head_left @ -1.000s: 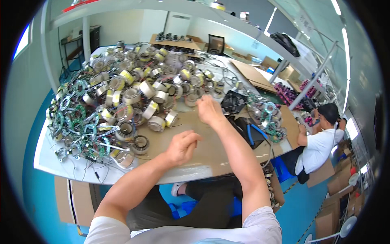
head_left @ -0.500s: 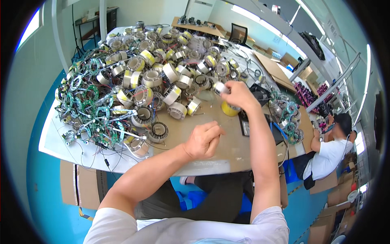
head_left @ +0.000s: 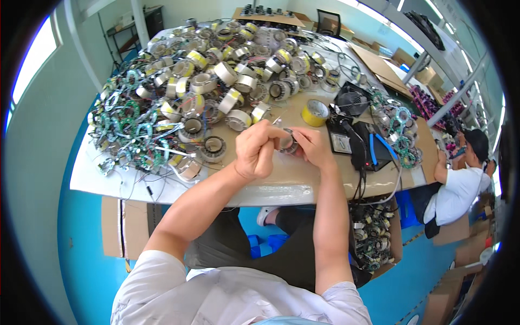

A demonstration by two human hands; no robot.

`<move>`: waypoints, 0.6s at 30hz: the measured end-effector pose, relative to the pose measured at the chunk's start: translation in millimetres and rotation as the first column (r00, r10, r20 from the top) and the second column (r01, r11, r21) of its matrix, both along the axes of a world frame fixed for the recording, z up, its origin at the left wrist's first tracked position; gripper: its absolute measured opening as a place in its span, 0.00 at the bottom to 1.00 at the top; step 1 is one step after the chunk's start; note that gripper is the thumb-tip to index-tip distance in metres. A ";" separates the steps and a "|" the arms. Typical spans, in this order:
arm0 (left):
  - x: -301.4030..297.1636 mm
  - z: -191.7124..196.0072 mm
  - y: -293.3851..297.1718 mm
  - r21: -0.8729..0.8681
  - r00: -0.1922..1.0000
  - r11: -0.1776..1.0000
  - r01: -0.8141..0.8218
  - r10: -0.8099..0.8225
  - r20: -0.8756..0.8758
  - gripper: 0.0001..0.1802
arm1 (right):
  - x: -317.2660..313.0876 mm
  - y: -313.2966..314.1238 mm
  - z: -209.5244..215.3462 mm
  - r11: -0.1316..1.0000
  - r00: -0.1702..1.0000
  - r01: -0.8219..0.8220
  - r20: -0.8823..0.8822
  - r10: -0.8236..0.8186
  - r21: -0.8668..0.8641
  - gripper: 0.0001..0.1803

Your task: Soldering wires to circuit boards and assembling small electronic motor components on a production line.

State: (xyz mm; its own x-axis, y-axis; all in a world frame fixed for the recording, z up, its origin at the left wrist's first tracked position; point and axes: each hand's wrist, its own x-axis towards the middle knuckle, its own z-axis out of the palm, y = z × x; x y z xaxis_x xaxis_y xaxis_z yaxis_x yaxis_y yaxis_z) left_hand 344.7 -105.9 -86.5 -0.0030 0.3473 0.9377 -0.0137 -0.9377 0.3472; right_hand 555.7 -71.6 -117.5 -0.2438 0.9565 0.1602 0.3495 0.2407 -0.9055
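Over the near middle of the table my right hand (head_left: 315,147) pinches a small ring-shaped motor stator (head_left: 287,143) with a dark slotted rim, partly covered by my fingers. My left hand (head_left: 255,148) is closed right beside it, its fingers against the stator's left side. A thin pale tip shows above the left fingers; what they hold is hidden. Behind the hands lies a large heap of similar stators (head_left: 226,72), many wrapped with yellow tape. Green ring-shaped circuit boards (head_left: 124,136) with tangled wires cover the heap's left part. A roll of yellow tape (head_left: 316,112) lies just beyond my right hand.
Right of my hands are a black fan unit (head_left: 353,101), a black tray (head_left: 340,143) and blue-handled pliers (head_left: 382,147). More boards (head_left: 403,124) lie further right. Under the table's edge stands a carton (head_left: 396,238) of parts. A co-worker (head_left: 457,184) sits at the right.
My right hand has come back from beside the heap toward me with the stator. My left hand has moved slightly away from me to meet it, and the whole view has shifted.
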 end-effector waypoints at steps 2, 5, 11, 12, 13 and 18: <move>-2.0 -1.6 2.4 -0.019 1.000 1.000 0.003 -0.003 -0.009 0.17 | 2.9 5.2 -16.5 0.999 0.998 -0.039 -0.048 0.040 0.009 0.17; 1.9 16.3 -6.5 -0.027 0.996 0.997 0.073 -0.075 -0.047 0.17 | 8.9 3.8 -23.6 0.998 0.998 -0.006 -0.056 0.010 0.063 0.17; -19.3 66.9 -50.2 -0.519 0.987 0.851 0.084 -0.144 -0.075 0.18 | 11.0 2.1 -16.8 0.932 0.956 0.172 0.173 -0.236 0.318 0.22; -31.9 77.7 -51.0 -0.606 0.991 0.791 0.085 -0.130 -0.032 0.18 | 12.4 4.6 -15.1 0.935 0.960 0.178 0.156 -0.234 0.306 0.22; -45.8 89.1 -46.4 -0.643 0.994 0.764 0.057 -0.102 -0.033 0.18 | 16.1 8.3 -15.5 0.911 0.951 0.165 0.185 -0.248 0.377 0.22; -136.2 124.6 30.9 -0.679 0.948 0.665 -0.313 0.265 -0.178 0.14 | 25.2 22.9 -20.5 0.923 0.956 0.197 0.144 -0.255 0.330 0.23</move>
State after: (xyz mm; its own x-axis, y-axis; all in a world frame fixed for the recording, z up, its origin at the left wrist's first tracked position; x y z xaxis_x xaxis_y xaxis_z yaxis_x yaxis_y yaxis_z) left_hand 208.5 -75.0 38.1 -0.1691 0.8852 0.4333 0.2588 -0.3843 0.8862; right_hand 580.9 -48.7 -138.0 -0.0796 0.8995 0.4297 0.5778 0.3929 -0.7154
